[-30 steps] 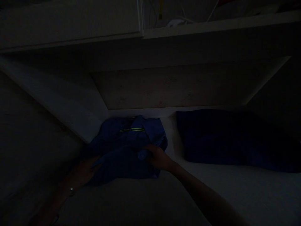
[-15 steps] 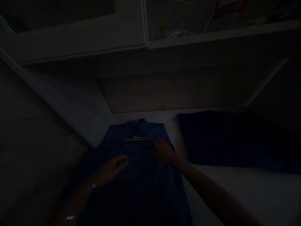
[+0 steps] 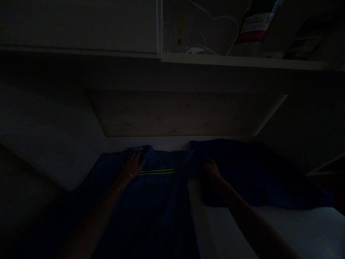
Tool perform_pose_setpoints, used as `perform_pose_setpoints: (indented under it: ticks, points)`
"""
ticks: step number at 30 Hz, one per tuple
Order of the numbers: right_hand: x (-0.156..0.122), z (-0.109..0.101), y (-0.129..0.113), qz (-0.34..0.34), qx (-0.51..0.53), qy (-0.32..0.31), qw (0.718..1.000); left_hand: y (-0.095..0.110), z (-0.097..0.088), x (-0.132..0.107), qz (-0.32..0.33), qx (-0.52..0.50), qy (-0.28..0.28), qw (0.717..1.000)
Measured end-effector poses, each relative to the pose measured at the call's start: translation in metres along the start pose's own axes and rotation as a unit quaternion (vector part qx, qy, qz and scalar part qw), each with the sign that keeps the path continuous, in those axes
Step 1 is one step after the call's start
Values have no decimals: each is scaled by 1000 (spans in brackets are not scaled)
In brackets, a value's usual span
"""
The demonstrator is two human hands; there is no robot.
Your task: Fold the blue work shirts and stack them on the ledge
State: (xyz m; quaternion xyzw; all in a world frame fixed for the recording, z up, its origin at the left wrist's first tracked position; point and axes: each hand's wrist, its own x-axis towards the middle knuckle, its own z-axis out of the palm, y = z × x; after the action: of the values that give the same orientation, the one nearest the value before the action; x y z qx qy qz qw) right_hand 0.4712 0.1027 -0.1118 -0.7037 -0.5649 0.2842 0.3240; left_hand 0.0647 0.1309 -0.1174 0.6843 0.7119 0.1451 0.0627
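Observation:
The scene is very dark. A blue garment (image 3: 159,201) with a thin yellow-green stripe (image 3: 157,172) lies spread flat on a white surface (image 3: 269,230), its top edge toward the back wall. My left hand (image 3: 132,163) rests at the garment's top left, fingers curled on the fabric near the collar. At the garment's top right corner is my right hand (image 3: 211,169), where the garment meets a dark blue folded pile (image 3: 258,176). Its fingers are too dim to read.
A pale back panel (image 3: 178,115) closes the recess, and slanted side walls (image 3: 54,144) narrow it on both sides. Overhead runs a shelf (image 3: 242,61) with white cables, a small white device (image 3: 194,50) and a red-and-white package (image 3: 254,25).
The garment went from a bunched heap to lying spread out and long. Both hands moved from its middle to its far corners, and the view shifted right and closer.

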Motion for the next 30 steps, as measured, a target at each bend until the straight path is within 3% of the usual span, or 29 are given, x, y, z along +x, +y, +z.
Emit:
perform_pose_setpoints:
  ticks: [4,8,13,15,17,19,20,22,24,25,27,30]
  points:
    - [9,-36,35,14,-29,70,997,15,27,10,54,51,-7,997]
    - [31,-86,64,63,-202,97,972,12,42,26,20,71,-67,995]
    - [50,-154,107,185,-275,159,930,2,29,45,22,145,-134,980]
    - [53,-176,124,229,-275,168,919,15,20,41,35,182,-84,979]
    - [56,-193,139,252,-265,151,918,45,15,29,69,188,15,980]
    - [59,-204,151,254,-253,117,926,94,17,10,122,136,64,981]
    - [60,-207,155,251,-248,100,930,123,20,0,135,84,49,986]
    - [62,-208,160,250,-243,84,933,185,32,-20,135,-54,-41,989]
    - [63,-206,161,252,-242,86,933,242,50,-35,100,-150,-166,969]
    - [63,-205,159,250,-241,87,934,265,59,-40,89,-163,-199,962]
    - [59,-201,156,232,-235,89,940,299,74,-43,68,-158,-223,960]
    - [45,-194,154,175,-211,101,956,323,85,-41,54,-152,-183,970]
